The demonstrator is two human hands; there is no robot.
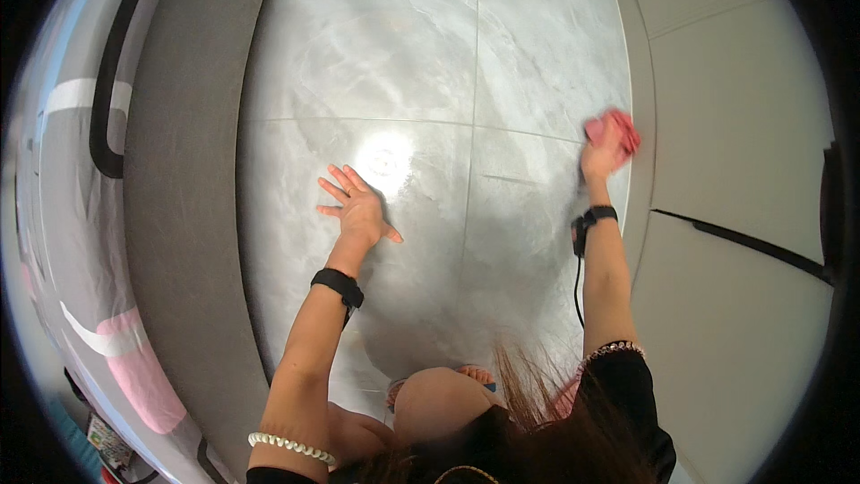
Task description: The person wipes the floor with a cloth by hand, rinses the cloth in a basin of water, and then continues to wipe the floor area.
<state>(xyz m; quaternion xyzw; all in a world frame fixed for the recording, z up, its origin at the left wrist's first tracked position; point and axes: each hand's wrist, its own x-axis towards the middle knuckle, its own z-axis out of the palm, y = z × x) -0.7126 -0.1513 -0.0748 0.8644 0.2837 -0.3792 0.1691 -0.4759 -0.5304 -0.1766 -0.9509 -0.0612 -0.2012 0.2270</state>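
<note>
My right hand (603, 152) is shut on a crumpled pink cloth (625, 134), pressed to the grey marbled floor tiles (376, 54) at the base of the pale cabinet on the right. The cloth is slightly blurred and reaches the baseboard edge. My left hand (359, 208) holds nothing; its fingers are spread above or on the tiles, beside a bright glare spot. Each wrist bears a black strap, and a small black device with a cable hangs at the right one.
A dark grey bed frame (188, 148) runs along the left, with a grey, white and pink patterned bed cover (80, 215) on it. Pale cabinet panels (725, 114) with a dark gap stand at the right. My bent knee (440, 403) and sandalled feet are at the bottom.
</note>
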